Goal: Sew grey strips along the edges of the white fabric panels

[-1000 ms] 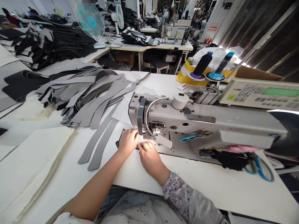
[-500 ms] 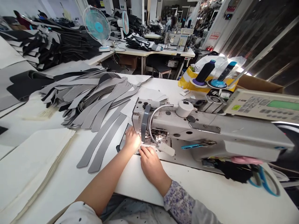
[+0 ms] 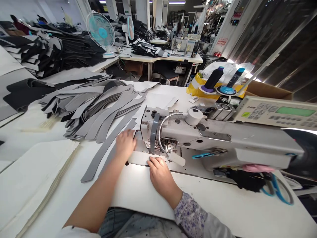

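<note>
My left hand (image 3: pixel 125 144) is over the left end of the sewing machine's bed, beside two long grey fabric strips. One strip (image 3: pixel 95 165) lies fully in view, and the other (image 3: pixel 131 125) runs partly under my left hand and forearm. Motion blurs its fingertips, so their grip is unclear. With bent fingers lying side by side, my right hand (image 3: pixel 162 175) rests on the front edge of the bed (image 3: pixel 140 158), just before the needle area. No held thing shows there. The sewing machine (image 3: pixel 170 127) stands behind both hands, a bent metal hose across its head.
A heap of grey strips (image 3: pixel 99 105) spreads to the left, behind a pale stack of sheets (image 3: pixel 37 178). Thread cones (image 3: pixel 214 79) and a control panel (image 3: pixel 277 110) are at the right. Blue-handled scissors (image 3: pixel 279 190) hang near the right table edge. Fans (image 3: pixel 101 31) stand farther back.
My left hand has moved left, away from the needle area, toward the two strips. My right hand has hardly moved. The view has shifted slightly.
</note>
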Motion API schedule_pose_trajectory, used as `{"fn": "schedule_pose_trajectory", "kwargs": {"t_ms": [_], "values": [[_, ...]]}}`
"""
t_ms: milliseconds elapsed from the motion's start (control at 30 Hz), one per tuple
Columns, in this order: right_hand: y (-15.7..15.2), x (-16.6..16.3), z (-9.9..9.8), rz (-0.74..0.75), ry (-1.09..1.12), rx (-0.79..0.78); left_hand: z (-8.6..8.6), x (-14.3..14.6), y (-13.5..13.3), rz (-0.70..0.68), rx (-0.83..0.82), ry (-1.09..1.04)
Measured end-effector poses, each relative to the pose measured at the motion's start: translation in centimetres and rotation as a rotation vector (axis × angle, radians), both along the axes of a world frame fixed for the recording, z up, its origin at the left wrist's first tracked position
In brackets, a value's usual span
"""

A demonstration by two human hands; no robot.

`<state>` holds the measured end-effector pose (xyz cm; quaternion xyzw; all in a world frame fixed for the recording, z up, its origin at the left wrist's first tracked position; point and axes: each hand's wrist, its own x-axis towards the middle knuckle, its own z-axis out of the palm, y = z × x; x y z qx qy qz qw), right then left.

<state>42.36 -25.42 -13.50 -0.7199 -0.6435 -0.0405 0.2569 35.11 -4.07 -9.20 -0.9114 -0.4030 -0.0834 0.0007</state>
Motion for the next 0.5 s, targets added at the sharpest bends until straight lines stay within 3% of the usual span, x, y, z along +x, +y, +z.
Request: {"fn": "schedule_pose_trajectory", "kwargs": {"t_ms": [100, 200, 333, 500], "values": [[0.0, 0.0, 0.7, 0.010, 0.004, 0.003, 2.0, -2.7, 1.1, 0.096, -0.144, 0.141], [-0.2, -0.2, 0.9, 0.024, -0.018, -0.004, 3.2, -3.3, 0.0, 0.052, -0.243, 0.262], [-0.8, -0.8, 0.3, 0.058, -0.040, 0.003, 3.5, -4.6, -4.5, -0.015, -0.267, 0.330], [-0.4, -0.9, 0.3, 0.137, -0.054, -0.031, 3.0, -9.6, -11.8, -0.239, -0.457, 0.254]]}}
